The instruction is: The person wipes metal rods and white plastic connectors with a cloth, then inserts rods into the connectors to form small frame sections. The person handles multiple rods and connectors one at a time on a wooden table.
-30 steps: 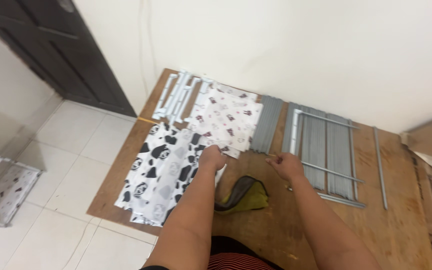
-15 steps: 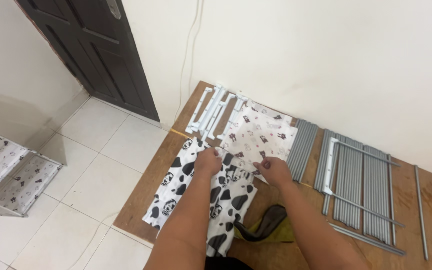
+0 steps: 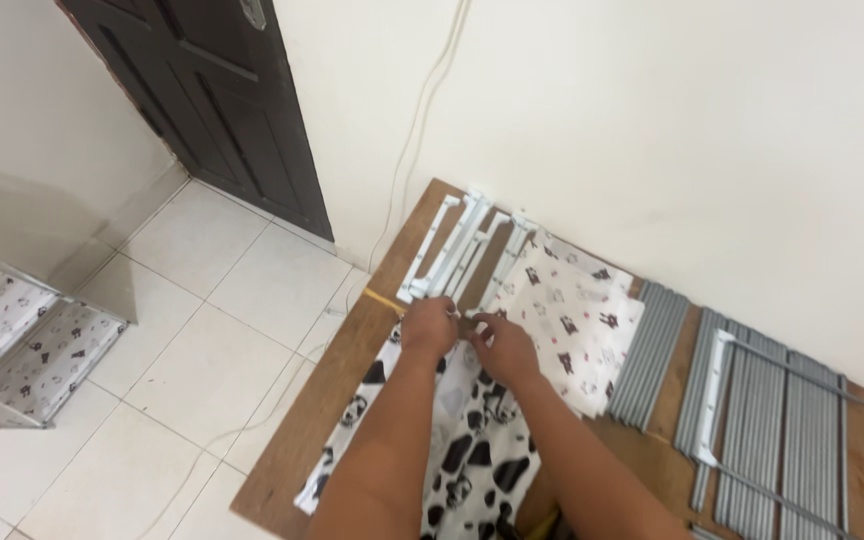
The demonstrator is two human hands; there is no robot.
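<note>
So both hands are bunched together at the top edge of the black-and-white cow-print fabric sheet (image 3: pixel 472 440), which lies flat on the brown wooden board (image 3: pixel 337 400) on the white tiled floor (image 3: pixel 202 330). The left hand (image 3: pixel 430 328) has its grip closed, fingers curled down onto the cloth's upper edge; whether it's pinching the cloth or something small between the hands, I can't tell. The right hand (image 3: pixel 504 348) sits just beside it, fingers bent and pressing on the same edge, almost touching the left. Just above the hands is a bundle of white plastic rails (image 3: pixel 457 250), and to the right a paler white fabric panel with small dark prints (image 3: pixel 577 320), then grey metal tubes (image 3: pixel 652 355) laid side by side.
</note>
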